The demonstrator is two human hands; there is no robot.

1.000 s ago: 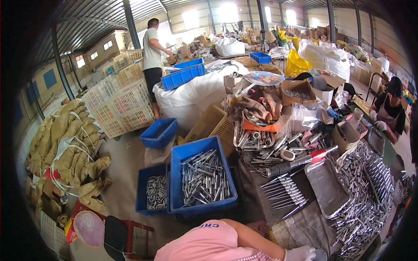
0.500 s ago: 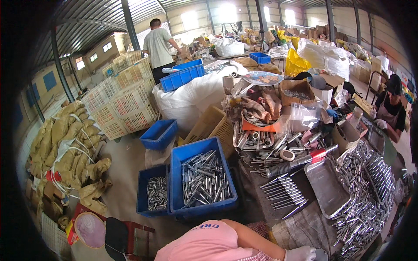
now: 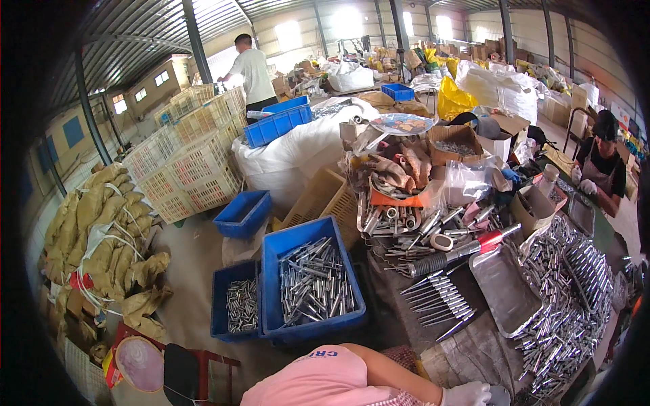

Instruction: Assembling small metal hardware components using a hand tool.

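At the lower edge, my left hand (image 3: 467, 394) wears a white glove, and its bare forearm comes out of a pink sleeve. The fingers are bent and closed against a rounded grey thing (image 3: 500, 395), mostly cut off by the picture's edge, so I cannot make out what it is. My right hand is not in view. Beside my left hand lies a worn brown cloth (image 3: 470, 358). Further up are a row of thin metal rods with thick silver ends (image 3: 443, 301), a scuffed metal tray (image 3: 504, 291) and a big heap of silver metal pins (image 3: 562, 311).
Blue bins (image 3: 267, 271) of metal parts stand left of the table. A red and black tool (image 3: 467, 250) lies across the tabletop before a cluttered pile. White crates (image 3: 196, 162) and brown sacks (image 3: 101, 230) stand further left. One co-worker (image 3: 602, 162) sits right; another person (image 3: 254, 78) stands behind.
The view has shifted slightly. At the right, the co-worker's gloved hands now both show, close together. The standing person has turned and raised an arm. My left hand stays nearly in place.
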